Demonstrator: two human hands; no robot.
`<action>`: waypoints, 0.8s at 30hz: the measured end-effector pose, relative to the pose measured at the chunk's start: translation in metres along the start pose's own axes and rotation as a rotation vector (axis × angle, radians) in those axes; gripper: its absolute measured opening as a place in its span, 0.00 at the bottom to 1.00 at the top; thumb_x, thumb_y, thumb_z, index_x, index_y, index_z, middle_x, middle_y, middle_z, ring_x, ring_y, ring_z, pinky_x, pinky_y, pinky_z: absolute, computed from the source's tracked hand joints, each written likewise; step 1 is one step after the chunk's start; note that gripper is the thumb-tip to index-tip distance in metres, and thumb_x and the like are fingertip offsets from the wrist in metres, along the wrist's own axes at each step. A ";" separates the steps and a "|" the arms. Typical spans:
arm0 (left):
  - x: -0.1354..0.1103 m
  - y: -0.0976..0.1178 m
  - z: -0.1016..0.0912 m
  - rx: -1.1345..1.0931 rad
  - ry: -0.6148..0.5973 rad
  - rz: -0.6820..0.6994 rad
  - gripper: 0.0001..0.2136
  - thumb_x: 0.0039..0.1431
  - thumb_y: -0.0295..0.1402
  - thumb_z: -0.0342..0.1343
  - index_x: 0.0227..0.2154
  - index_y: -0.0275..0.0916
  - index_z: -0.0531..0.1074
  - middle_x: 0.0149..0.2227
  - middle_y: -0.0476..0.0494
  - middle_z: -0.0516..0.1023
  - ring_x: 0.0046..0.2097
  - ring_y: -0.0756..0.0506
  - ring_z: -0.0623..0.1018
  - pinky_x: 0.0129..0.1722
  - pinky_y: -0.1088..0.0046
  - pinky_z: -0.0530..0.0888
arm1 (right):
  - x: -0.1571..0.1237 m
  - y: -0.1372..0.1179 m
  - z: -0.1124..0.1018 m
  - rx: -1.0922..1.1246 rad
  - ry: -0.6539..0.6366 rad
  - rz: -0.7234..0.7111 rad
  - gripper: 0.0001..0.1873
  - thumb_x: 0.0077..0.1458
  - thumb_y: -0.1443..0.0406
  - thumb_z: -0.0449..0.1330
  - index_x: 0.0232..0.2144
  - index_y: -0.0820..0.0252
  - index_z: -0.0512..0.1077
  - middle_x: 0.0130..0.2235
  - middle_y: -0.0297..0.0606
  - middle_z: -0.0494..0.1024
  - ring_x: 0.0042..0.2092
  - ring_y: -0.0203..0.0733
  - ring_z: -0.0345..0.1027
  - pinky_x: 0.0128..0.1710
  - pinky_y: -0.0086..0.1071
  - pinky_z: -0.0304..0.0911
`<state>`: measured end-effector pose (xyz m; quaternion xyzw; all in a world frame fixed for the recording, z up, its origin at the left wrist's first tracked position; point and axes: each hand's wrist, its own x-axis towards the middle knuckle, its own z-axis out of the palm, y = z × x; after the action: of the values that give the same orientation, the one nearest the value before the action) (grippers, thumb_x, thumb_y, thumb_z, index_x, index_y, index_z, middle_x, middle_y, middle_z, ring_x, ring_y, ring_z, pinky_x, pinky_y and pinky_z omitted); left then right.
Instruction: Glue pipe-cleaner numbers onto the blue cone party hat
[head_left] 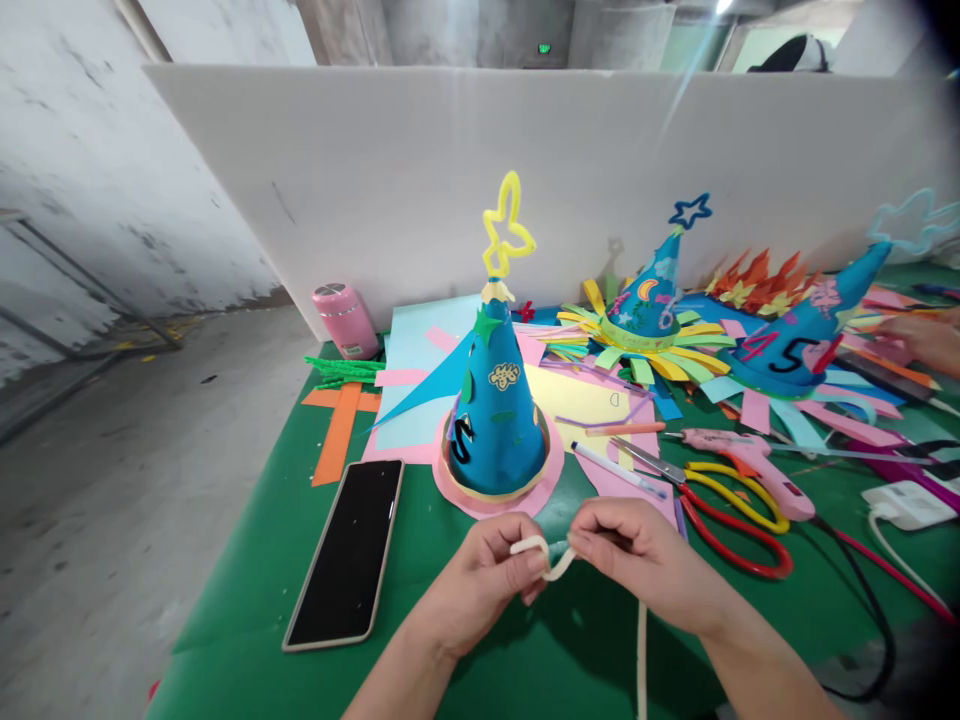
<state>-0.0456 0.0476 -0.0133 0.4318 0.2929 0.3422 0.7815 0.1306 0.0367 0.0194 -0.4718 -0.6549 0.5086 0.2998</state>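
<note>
Left fingers [528, 570] and right fingers [592, 548] pinched a cream pipe cleaner [642, 655] above the desk [247, 595], on the near side of the blue cone hat [499, 440]. Looked like the bending step; next move likely called for a steady pinch.

Matt, fuzzy-looking strand [642, 650], smooth paper cone hat [501, 440], glossy phone screen [349, 550], metal scissor blades [649, 461], shiny plastic handles [780, 566].

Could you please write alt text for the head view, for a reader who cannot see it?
A person's left hand and right hand hold a bent cream strip above a green table. Just beyond stands a decorated blue cone hat; a phone lies to the left, with scissors and a pink glue gun to the right.
</note>
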 end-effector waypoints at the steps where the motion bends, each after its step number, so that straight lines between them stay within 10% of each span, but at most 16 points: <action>1: 0.001 -0.001 0.000 -0.009 0.014 0.001 0.11 0.47 0.36 0.57 0.20 0.34 0.65 0.19 0.53 0.61 0.21 0.55 0.61 0.22 0.77 0.56 | 0.001 0.001 0.001 0.013 0.009 0.013 0.14 0.54 0.60 0.50 0.20 0.61 0.60 0.20 0.27 0.53 0.23 0.30 0.45 0.20 0.26 0.43; 14: 0.000 0.008 0.003 0.280 0.019 0.000 0.14 0.51 0.36 0.53 0.16 0.36 0.59 0.18 0.53 0.59 0.23 0.54 0.57 0.23 0.76 0.54 | 0.002 0.000 0.008 -0.063 0.008 0.030 0.12 0.55 0.64 0.49 0.20 0.61 0.60 0.21 0.28 0.55 0.23 0.30 0.47 0.20 0.25 0.44; 24: 0.001 0.005 -0.001 0.091 0.175 0.140 0.11 0.52 0.32 0.53 0.18 0.35 0.62 0.18 0.53 0.60 0.23 0.54 0.60 0.24 0.77 0.56 | 0.003 0.005 0.021 0.119 -0.027 0.001 0.11 0.54 0.64 0.52 0.22 0.63 0.67 0.23 0.30 0.60 0.25 0.30 0.53 0.23 0.25 0.49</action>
<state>-0.0475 0.0508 -0.0097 0.4549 0.3443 0.4187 0.7065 0.1127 0.0312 0.0080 -0.4466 -0.6273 0.5530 0.3182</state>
